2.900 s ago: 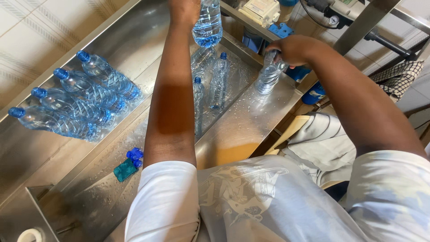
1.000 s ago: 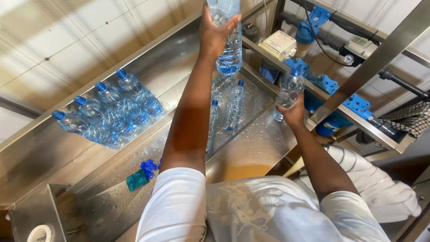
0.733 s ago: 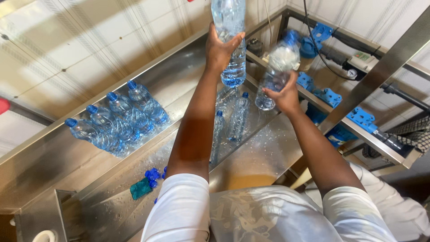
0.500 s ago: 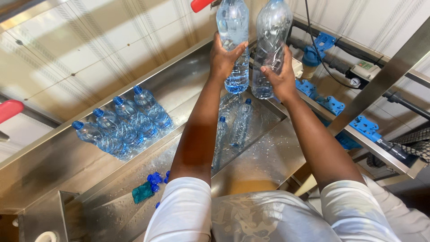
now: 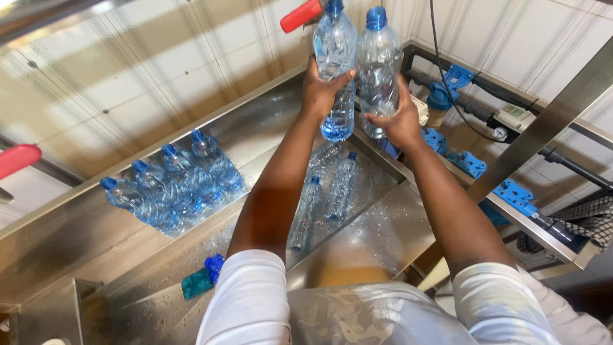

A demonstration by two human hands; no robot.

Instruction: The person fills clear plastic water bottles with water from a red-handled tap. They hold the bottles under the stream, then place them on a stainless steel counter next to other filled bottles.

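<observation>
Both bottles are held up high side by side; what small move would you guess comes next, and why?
Probably lowering them to the lying bottles on the steel ledge. The left hand grips a capped, water-filled bottle, the right hand another capped bottle, and similar capped bottles already lie in a row there.

You are in a small water bottling room. A long shiny metal trough point(image 5: 268, 137) runs by a tiled wall point(image 5: 159, 70). Full bottles with blue caps point(image 5: 172, 185) lie in a row on it. Pipes with blue clamps point(image 5: 469, 163) and red tap handles point(image 5: 300, 16) are close by.
</observation>
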